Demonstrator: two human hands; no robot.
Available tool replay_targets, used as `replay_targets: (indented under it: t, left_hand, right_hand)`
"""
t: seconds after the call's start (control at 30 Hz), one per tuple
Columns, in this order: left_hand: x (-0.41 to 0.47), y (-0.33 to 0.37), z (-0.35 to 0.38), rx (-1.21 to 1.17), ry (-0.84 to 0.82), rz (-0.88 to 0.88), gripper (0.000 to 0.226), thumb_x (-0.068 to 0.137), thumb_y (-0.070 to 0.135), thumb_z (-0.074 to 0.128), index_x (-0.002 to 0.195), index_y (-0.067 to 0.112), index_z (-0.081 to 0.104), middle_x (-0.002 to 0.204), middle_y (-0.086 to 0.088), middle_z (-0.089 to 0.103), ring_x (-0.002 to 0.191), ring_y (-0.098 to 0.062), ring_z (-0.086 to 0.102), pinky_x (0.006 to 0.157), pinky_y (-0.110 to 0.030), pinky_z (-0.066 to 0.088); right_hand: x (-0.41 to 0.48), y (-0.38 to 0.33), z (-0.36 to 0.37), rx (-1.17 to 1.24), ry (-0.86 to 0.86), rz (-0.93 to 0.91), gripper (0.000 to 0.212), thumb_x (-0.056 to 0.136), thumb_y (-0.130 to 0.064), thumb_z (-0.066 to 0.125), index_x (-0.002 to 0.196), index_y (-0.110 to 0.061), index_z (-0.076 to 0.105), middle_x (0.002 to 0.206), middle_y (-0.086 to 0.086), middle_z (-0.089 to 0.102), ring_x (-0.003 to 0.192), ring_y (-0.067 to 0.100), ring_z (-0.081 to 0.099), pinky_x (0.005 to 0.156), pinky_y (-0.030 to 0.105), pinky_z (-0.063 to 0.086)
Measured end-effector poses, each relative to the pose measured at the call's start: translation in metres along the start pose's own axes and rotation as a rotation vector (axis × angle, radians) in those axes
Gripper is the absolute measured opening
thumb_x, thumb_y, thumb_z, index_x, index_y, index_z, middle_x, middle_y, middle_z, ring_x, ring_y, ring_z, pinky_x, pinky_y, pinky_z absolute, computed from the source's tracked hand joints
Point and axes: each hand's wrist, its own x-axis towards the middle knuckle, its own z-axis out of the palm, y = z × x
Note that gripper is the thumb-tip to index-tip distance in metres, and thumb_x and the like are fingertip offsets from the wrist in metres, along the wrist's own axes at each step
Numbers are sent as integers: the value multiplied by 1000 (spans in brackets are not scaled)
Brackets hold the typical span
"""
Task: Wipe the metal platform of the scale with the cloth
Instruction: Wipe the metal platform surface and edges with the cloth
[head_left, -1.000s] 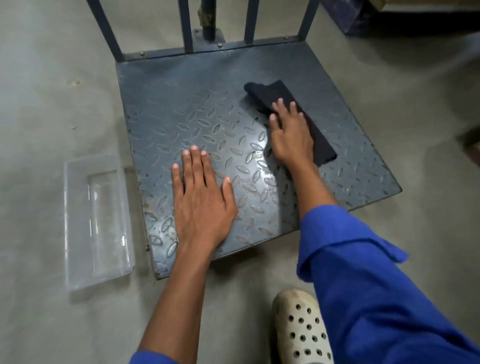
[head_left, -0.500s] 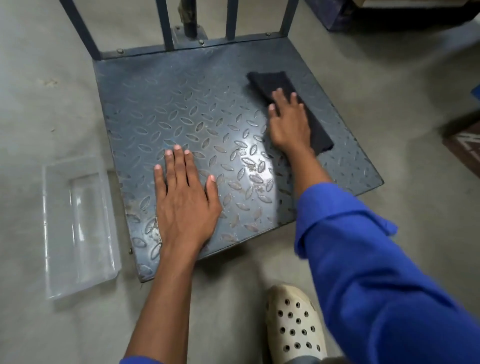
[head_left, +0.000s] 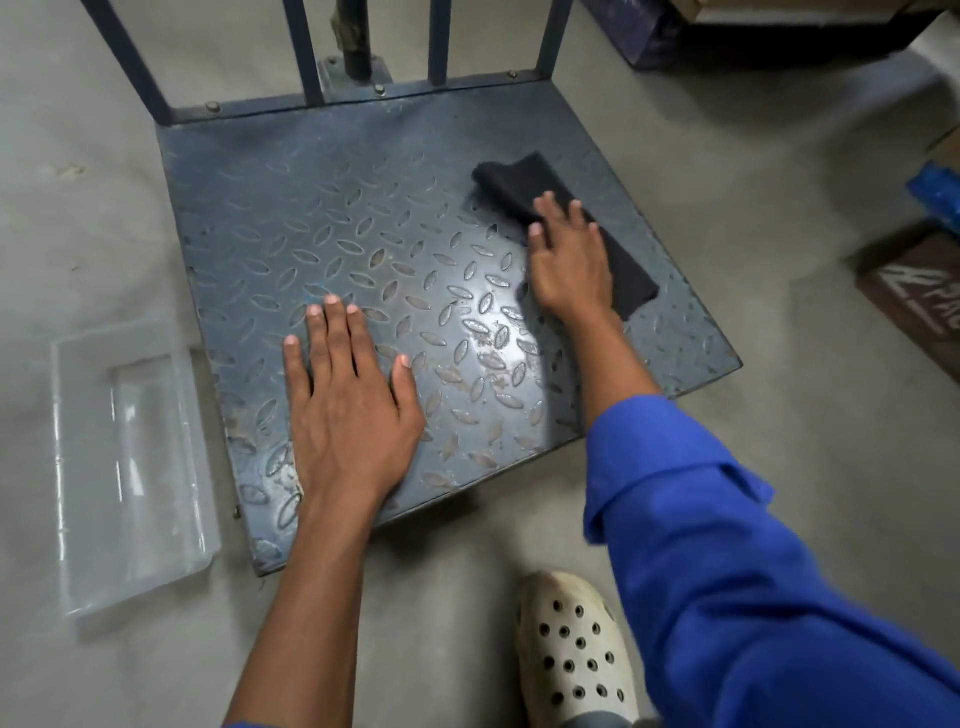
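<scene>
The scale's metal platform (head_left: 322, 208) is a blue-grey tread plate lying on the floor, worn and shiny near its front. A dark folded cloth (head_left: 519, 182) lies on its right side. My right hand (head_left: 569, 260) presses flat on the cloth with straight fingers, covering the cloth's middle. My left hand (head_left: 348, 405) rests flat on the platform's front left part, fingers spread, holding nothing.
Blue upright bars (head_left: 306, 47) rise from the platform's far edge. A clear plastic tray (head_left: 130, 457) lies on the concrete floor to the left. My pale perforated shoe (head_left: 571, 649) stands below the platform. Dark boxes (head_left: 914, 291) sit at the right.
My right hand has slid the cloth toward the platform's far right side. My left hand has stayed in place on the plate. The camera view has shifted.
</scene>
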Motion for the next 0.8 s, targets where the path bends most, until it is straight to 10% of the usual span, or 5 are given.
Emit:
replay_targets:
  t: [0.13,0.33,0.63,0.8]
  left_hand:
    - [-1,-1,-1,-5,7,4,76,111,51,13,171,5,9,180,-15,3,168,-27,-3,136,-53,1]
    - [0,-4,5,-19,27,5,76,112,52,13,171,5,7,180,-15,2,168,-27,-4,136,-52,-2]
    - [-32,-6,-2,-116,104,-93,71,111,50,26,169,10,26,178,-15,20,167,-32,12,135,-54,10]
    - [-128,9,5,-217,237,-320,64,112,35,38,166,2,32,176,-16,26,166,-34,18,134,-54,17]
  right_hand:
    - [25,29,-22,-25,196,235,53,113,-28,33,164,-14,34,173,4,27,162,33,16,132,48,13]
    - [-22,-20,5,1,-88,-204,50,115,-27,36,165,-20,32,174,-2,24,163,20,12,134,42,8]
    - [-12,-5,-35,147,93,180,53,115,-31,32,166,-18,28,175,4,19,163,29,12,132,44,12]
    - [-110,-130,7,313,-450,-225,55,113,-45,35,161,-19,41,169,10,36,157,26,30,122,31,24]
